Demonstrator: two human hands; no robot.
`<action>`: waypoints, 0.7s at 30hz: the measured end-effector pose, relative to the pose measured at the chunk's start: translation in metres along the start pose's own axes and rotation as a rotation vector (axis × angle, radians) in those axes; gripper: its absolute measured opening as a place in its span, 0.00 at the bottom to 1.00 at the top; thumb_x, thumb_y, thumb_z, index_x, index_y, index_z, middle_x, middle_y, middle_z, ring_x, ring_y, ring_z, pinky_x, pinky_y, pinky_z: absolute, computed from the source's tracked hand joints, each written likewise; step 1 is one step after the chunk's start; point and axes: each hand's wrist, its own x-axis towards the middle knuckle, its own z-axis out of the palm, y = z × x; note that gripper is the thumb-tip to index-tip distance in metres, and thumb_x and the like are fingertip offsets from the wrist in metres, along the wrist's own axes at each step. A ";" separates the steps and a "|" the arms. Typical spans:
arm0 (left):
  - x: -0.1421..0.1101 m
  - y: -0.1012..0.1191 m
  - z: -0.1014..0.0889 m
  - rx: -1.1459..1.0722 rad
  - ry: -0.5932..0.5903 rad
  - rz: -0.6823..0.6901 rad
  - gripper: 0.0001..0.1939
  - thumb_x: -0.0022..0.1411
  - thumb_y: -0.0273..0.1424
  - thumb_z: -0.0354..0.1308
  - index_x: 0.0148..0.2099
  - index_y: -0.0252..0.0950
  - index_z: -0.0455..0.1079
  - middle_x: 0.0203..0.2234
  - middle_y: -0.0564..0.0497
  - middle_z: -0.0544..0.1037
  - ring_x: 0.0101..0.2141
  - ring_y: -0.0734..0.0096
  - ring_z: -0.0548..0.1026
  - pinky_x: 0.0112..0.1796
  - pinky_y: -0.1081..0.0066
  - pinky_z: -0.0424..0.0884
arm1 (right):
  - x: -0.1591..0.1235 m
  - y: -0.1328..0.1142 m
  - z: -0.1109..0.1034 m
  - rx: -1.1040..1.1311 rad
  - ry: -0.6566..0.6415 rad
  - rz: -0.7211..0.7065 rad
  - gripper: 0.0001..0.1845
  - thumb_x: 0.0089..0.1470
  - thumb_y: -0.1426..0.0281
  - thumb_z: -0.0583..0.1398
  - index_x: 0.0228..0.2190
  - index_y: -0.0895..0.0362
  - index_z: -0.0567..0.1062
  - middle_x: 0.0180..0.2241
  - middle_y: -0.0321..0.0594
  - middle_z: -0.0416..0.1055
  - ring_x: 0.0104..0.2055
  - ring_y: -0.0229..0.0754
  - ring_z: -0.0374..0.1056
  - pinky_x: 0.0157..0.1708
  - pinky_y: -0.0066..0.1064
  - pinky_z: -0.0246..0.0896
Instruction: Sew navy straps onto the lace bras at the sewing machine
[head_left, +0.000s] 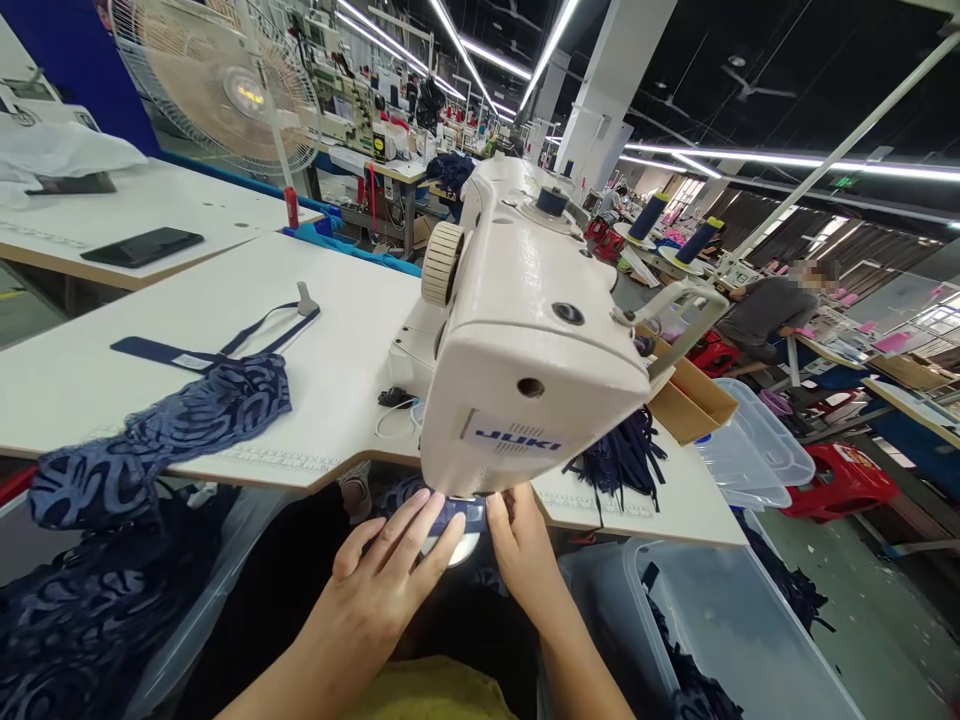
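Below the head of a white JUKI sewing machine [525, 400], a piece of navy fabric [469, 513] with a smooth band lies under both of my hands. My left hand [390, 565] rests on its left part, fingers stretched out and spread. On the right, my right hand [523, 545] pinches the fabric's edge between thumb and fingers. A round white surface [454, 550] shows just below the band. The machine head hides the needle and the far part of the fabric. To the left, a navy patterned lace bra [217, 405] with straps hangs partly over the table edge.
Navy straps [622, 460] lie on the table right of the machine. A clear plastic bin [720, 610] stands below; patterned navy pieces [97, 620] fill the lower left. A phone [142, 247], a large fan [217, 85], a cardboard box [690, 395] and a distant person [772, 310] are around.
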 end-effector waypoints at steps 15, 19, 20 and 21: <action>-0.005 -0.001 -0.004 -0.135 0.019 0.081 0.15 0.66 0.32 0.52 0.53 0.42 0.70 0.49 0.48 0.76 0.53 0.66 0.70 0.57 0.65 0.56 | -0.020 -0.018 -0.009 -0.095 -0.119 0.059 0.11 0.59 0.65 0.58 0.27 0.56 0.67 0.26 0.31 0.66 0.29 0.36 0.62 0.30 0.26 0.56; -0.005 -0.007 -0.010 -0.289 -0.054 0.016 0.23 0.63 0.41 0.56 0.57 0.37 0.64 0.50 0.44 0.74 0.51 0.64 0.71 0.52 0.69 0.65 | -0.029 -0.038 -0.017 -0.076 -0.172 -0.139 0.09 0.60 0.63 0.58 0.30 0.54 0.73 0.29 0.33 0.71 0.32 0.36 0.67 0.32 0.25 0.60; -0.003 -0.007 -0.013 -0.364 -0.095 -0.026 0.24 0.62 0.44 0.56 0.57 0.37 0.64 0.49 0.45 0.75 0.49 0.64 0.73 0.48 0.70 0.68 | -0.030 -0.044 -0.020 -0.071 -0.217 -0.224 0.10 0.60 0.62 0.58 0.30 0.54 0.74 0.30 0.34 0.71 0.32 0.36 0.68 0.32 0.24 0.60; 0.000 -0.006 -0.017 -0.461 -0.149 -0.065 0.23 0.63 0.46 0.54 0.56 0.39 0.66 0.47 0.46 0.76 0.46 0.65 0.74 0.45 0.72 0.71 | -0.031 -0.050 -0.023 -0.070 -0.272 -0.305 0.10 0.60 0.62 0.59 0.30 0.54 0.74 0.30 0.34 0.72 0.33 0.36 0.69 0.33 0.24 0.61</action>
